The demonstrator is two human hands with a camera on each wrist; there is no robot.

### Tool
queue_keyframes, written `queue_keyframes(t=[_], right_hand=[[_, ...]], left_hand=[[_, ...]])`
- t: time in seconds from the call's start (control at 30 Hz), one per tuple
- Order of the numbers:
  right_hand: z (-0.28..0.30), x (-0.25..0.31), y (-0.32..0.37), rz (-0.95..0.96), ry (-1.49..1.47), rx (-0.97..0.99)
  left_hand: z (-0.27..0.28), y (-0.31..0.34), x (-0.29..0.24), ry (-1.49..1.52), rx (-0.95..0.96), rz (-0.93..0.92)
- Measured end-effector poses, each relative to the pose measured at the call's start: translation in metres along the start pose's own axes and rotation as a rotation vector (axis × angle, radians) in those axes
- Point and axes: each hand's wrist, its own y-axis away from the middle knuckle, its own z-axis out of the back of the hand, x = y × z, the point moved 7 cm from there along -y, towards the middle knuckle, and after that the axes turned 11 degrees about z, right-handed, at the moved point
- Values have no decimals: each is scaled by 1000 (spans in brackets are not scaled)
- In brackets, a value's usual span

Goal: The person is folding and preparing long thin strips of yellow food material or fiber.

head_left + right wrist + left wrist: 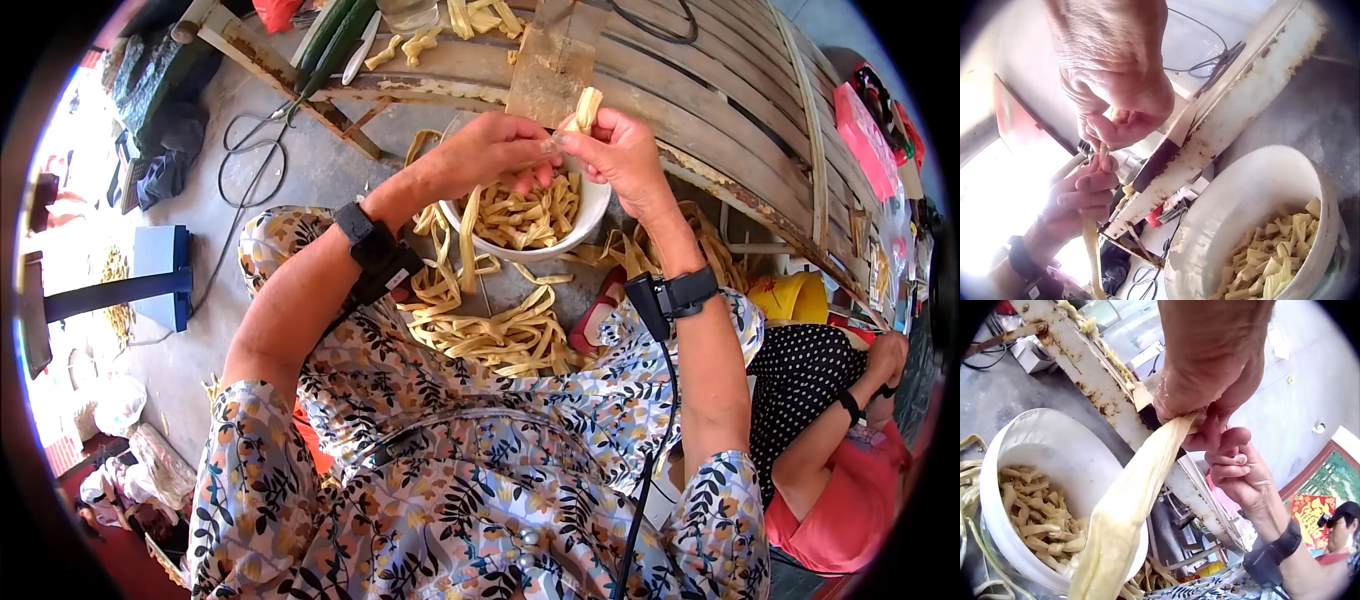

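Note:
Over a white bucket (592,222), my left hand (490,152) and right hand (630,165) meet fingertip to fingertip. Both pinch one pale yellow, fibrous strip (1141,500). Its long flat end hangs below my left hand, and a short folded end (587,106) sticks up from the right hand's fingers. The part between the fingertips is mostly hidden. Inside the bucket lies a heap of short, knotted yellow pieces (1266,256). Loose long strips (490,335) lie in a pile on the floor between bucket and lap.
A slatted wooden bench (700,85) with a rusty edge stands just beyond the bucket. On it are more yellow pieces (485,18) and a long green vegetable (335,40). A black cable (240,165) loops over the floor. Another person (840,460) sits at the right.

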Motion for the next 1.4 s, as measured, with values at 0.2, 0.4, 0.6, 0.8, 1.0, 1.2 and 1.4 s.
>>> queue_keyframes(t=[0.2, 0.4, 0.6, 0.8, 1.0, 1.2, 1.4], right_hand=[[-3, 1, 5, -18, -51, 77], [-3, -4, 4, -66, -98, 50], [38, 11, -17, 48, -132, -246], [47, 29, -49, 252, -136, -396], [56, 17, -70, 262, -175, -483], [55, 22, -71, 240, -209, -492], [45, 64, -57, 306, -194, -385]], left_hand=[[2, -2, 12, 176, 164, 30], [4, -4, 16, 135, 145, 44], [43, -12, -17, -140, -141, -77], [84, -31, -55, -322, -478, -224], [97, -48, -55, -238, -501, -211], [92, -48, -45, 10, -275, -128], [42, -20, -52, 86, 105, -34]])
